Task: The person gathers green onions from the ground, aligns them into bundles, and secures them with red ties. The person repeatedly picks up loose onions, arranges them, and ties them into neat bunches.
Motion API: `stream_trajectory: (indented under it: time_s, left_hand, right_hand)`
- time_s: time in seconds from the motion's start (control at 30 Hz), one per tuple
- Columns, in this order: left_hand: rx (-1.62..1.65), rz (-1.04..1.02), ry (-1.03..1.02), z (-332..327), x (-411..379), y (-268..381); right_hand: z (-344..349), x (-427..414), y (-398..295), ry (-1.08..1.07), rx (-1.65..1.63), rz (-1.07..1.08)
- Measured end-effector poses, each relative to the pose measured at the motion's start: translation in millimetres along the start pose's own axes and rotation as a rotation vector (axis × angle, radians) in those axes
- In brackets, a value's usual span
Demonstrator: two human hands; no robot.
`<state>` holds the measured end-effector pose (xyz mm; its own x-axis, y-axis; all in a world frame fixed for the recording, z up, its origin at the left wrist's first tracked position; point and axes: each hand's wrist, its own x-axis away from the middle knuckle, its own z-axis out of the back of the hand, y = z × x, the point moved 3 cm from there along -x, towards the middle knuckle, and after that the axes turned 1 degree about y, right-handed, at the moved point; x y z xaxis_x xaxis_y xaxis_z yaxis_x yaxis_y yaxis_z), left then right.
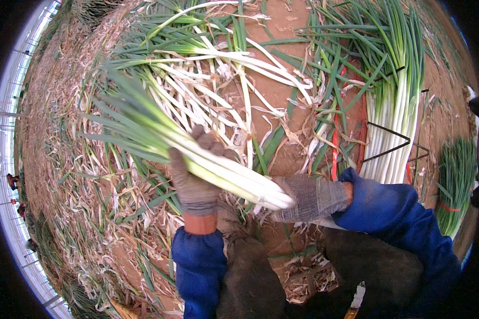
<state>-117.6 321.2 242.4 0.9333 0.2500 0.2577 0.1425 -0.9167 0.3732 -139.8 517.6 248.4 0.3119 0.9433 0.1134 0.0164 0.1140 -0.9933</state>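
Note:
My left hand (197, 175), in a dirty knit glove, is closed around several green onions (223, 167). Their green tops point up and left, blurred by motion, and their white root ends point down and right. At those white ends is my right hand (305, 197), also gloved; its fingers are partly hidden, and whether it grips the stalks is not plain. Beyond my hands lies a loose pile of green onions (199, 95). To the right, a large bundle of green onions (391, 131) rests among bent black metal rods and red ties.
A bundle with a red band (455, 187) lies at the far right. Dry leaves and peelings (103, 223) cover the soil on the left. A knife (357, 299) with a worn blade is at the bottom. Small distant figures show at the far left edge.

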Motion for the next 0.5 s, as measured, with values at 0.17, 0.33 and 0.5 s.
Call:
stream_trajectory:
  time_s: [0.17, 0.33, 0.5]
  left_hand:
    - [-0.322, -0.146, 0.199, -28.8, -41.9, 30.2]
    - [-0.325, 0.099, 0.127, 39.9, -53.9, -40.3]
    - [-0.296, 0.383, 0.259, 99.0, -15.5, -112.9]
  right_hand:
    - [20.6, -4.8, 40.2, 0.008, -0.133, -0.326]
    - [29.2, -15.4, 50.0, 0.204, -0.438, -0.522]
    - [29.6, -17.0, 90.8, 0.200, -0.186, -0.437]
